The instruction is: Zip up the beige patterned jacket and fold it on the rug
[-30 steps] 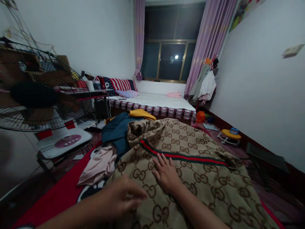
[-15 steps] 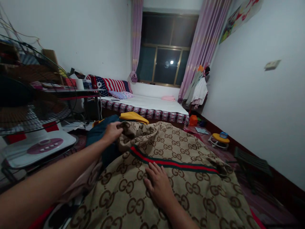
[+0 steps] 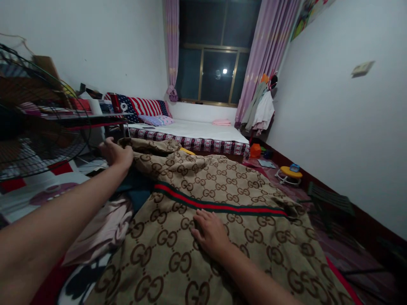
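Observation:
A tan garment (image 3: 203,186) with brown double-G shapes and a green-red-green stripe lies spread before me. Its exact kind is hard to make out. At its far left, my left hand (image 3: 117,154) is closed on a lifted edge, with the fingertips partly hidden. My right hand (image 3: 210,232) rests flat on the cloth just below the stripe, fingers loosely spread. Dark teal cloth (image 3: 135,186) shows under the left side of the garment. Nearer to me on the left is a crumpled pale pink cloth (image 3: 101,228).
A caged fan (image 3: 41,123) stands close on the left, beside a cluttered desk (image 3: 108,114). A low bed (image 3: 197,129) lies beyond the garment. To the right are a yellow-topped stool (image 3: 288,171) and a dark folding stool (image 3: 330,199).
My left hand has moved left and slightly up, drawing the garment's far-left edge outward over the teal and yellow cloths. My right hand stays near the stripe. The view has shifted slightly.

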`<state>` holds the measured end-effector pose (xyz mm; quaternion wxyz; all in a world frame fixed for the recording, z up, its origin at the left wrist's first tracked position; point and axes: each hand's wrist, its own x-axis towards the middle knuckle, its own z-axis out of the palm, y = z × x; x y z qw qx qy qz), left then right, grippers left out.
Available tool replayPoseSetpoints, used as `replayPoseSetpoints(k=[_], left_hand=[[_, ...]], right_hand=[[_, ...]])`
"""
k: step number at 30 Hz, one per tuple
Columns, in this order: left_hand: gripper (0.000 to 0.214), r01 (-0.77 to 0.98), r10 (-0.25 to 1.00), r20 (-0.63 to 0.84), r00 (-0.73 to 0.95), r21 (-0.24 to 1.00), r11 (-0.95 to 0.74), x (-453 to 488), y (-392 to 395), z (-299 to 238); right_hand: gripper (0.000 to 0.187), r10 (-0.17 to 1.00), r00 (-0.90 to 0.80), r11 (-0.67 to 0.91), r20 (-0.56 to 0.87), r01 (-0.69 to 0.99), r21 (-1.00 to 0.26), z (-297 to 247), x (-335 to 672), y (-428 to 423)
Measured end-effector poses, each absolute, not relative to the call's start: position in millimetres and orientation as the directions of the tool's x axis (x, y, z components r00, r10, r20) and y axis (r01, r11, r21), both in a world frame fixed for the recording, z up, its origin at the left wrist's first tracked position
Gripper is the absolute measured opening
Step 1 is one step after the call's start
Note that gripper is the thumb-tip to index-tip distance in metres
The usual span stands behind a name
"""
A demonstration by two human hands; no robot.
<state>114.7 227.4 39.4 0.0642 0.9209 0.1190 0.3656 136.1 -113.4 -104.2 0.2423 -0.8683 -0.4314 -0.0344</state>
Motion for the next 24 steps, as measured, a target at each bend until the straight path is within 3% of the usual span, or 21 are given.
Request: replayPoseSetpoints(k=[2,3,4,6,8,11,13,15,17,19,21,24], left_hand=[[0.060,0.210,0.287,0.812,0.509,0.206,-0.956,114,198,44],[0.055,0.200,0.256,0.864,0.433,0.185,-0.962,117,179,46],[0.052,0.137,0.159,0.871,0.464,0.106,-0.985,123,156,46],[0.041,-0.014,-0.054,0.813,0.580,-0.056,-0.998,140,108,43],[0.038,-0.240,-0.368,0.656,0.659,-0.281,-0.929,164,67,33],[0.047,-0.370,-0.520,0.532,0.669,-0.369,-0.853,209,44,7],[0.054,-0.354,-0.492,0.499,0.714,-0.349,-0.868,237,58,-14],[0.056,-0.264,-0.378,0.442,0.813,-0.298,-0.917,259,86,-39],[0.057,-0.109,-0.193,0.386,0.902,-0.229,-0.967,271,116,-67],[0.058,-0.023,-0.091,0.358,0.929,-0.191,-0.981,274,137,-92],[0.059,-0.016,-0.078,0.342,0.937,-0.179,-0.984,273,146,-109],[0.056,-0.011,-0.058,0.287,0.956,-0.161,-0.987,275,144,-110]], right_hand=[[0.025,0.727,0.650,-0.531,0.220,0.736,-0.419,-87,149,-108],[0.025,0.703,0.676,-0.551,0.223,0.715,-0.429,-76,157,-104],[0.026,0.668,0.700,-0.572,0.252,0.700,-0.428,-65,167,-100],[0.031,0.610,0.705,-0.601,0.361,0.709,-0.370,-43,188,-90],[0.035,0.591,0.666,-0.639,0.455,0.731,-0.240,-26,213,-84],[0.042,0.611,0.608,-0.705,0.507,0.709,-0.001,-17,256,-90],[0.048,0.610,0.601,-0.744,0.517,0.659,0.111,-25,288,-107],[0.054,0.581,0.647,-0.793,0.494,0.588,0.162,-44,319,-132],[0.061,0.495,0.785,-0.866,0.373,0.483,0.132,-71,345,-161],[0.066,0.356,0.918,-0.934,0.173,0.355,0.038,-98,364,-187],[0.069,0.277,0.960,-0.960,0.051,0.279,-0.028,-115,375,-204],[0.068,0.269,0.963,-0.963,-0.005,0.269,-0.012,-114,380,-207]])
